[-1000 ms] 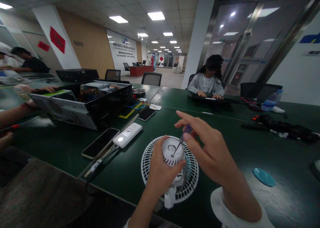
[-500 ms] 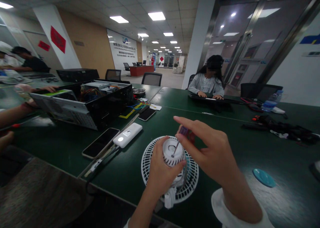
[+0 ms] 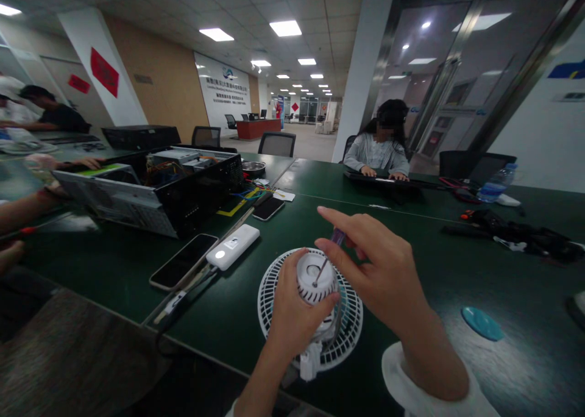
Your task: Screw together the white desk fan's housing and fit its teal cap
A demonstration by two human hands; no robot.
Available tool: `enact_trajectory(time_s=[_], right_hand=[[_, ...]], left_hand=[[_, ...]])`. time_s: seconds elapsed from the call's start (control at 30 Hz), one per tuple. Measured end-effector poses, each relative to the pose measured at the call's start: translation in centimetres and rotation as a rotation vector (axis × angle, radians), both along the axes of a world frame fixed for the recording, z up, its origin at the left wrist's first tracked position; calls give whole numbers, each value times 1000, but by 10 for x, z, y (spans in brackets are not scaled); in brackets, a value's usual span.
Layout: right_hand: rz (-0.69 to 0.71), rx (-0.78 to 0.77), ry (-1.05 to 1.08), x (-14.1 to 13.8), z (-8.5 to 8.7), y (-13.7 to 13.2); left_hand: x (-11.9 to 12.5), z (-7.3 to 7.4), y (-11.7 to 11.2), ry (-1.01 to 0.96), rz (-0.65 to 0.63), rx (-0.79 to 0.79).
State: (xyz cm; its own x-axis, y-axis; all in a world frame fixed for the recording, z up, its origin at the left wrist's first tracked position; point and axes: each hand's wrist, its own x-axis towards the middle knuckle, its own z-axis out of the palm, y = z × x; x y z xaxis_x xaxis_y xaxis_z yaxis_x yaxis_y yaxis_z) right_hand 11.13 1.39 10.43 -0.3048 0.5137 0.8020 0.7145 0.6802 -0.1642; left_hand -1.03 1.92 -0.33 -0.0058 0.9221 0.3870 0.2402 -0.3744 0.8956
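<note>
A small white fan [image 3: 274, 295] lies grille-down on the green table [image 3: 434, 270] right in front of me. My left hand [image 3: 290, 316] is wrapped round its round white motor housing [image 3: 315, 280]. My right hand [image 3: 377, 270] pinches the purple handle of a small screwdriver [image 3: 326, 255] between thumb and fingers. The metal tip sits in the top of the housing.
A white power bank [image 3: 233, 246] and two phones [image 3: 183, 261] lie to the left. Behind them stands an open black computer case [image 3: 183, 185]. A teal disc [image 3: 479, 323] lies at the right. One person sits opposite at a keyboard; other people's arms show at the left edge.
My right fingers have shifted slightly round the screwdriver handle, as in turning it. The fan and my left hand have stayed put.
</note>
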Motion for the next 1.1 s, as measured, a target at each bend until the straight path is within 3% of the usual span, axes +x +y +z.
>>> enact_trajectory(time_s=[0.17,0.33,0.4,0.63,0.9,1.1], right_hand=[[77,-150,16,2,1,-3],[-99,23,-65,-2,-3,3],[-125,11,-78,-1,-4,4],[68,-186,72,6,0,-2],[152,-170,104,1,1,-4],[44,-73,21,-1,0,-1]], left_hand=[[0,2,-1,7,18,-11],[0,1,-1,13,22,-15],[-1,0,-1,18,15,-11],[-1,2,-1,23,9,-6],[0,2,0,46,12,4],[0,-2,0,44,9,15]])
